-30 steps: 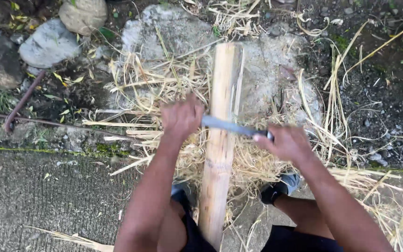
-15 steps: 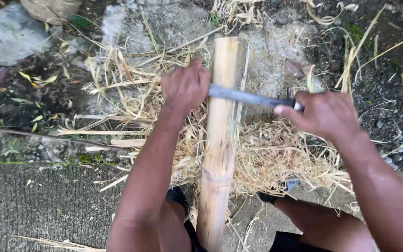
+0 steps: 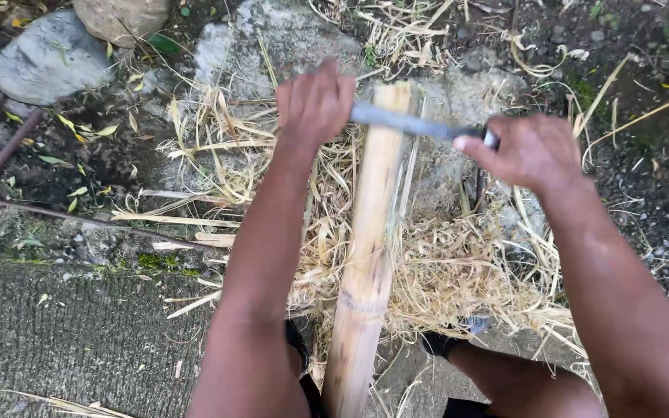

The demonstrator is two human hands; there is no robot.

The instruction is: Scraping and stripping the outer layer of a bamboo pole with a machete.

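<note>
We grip a knife blade crosswise with left hand and right hand, over a bamboo pole pointing away from us.

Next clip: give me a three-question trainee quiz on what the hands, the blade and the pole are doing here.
1. True or false: the blade lies across the bamboo pole.
2. Which hand grips the blade's handle end? A) left hand B) right hand C) neither
3. Fill in: around the pole the ground is littered with pale, dry ______.

Key: 1 true, near the pole's far end; 2 B, while the left hand holds the blade's other end; 3 shavings.
</note>
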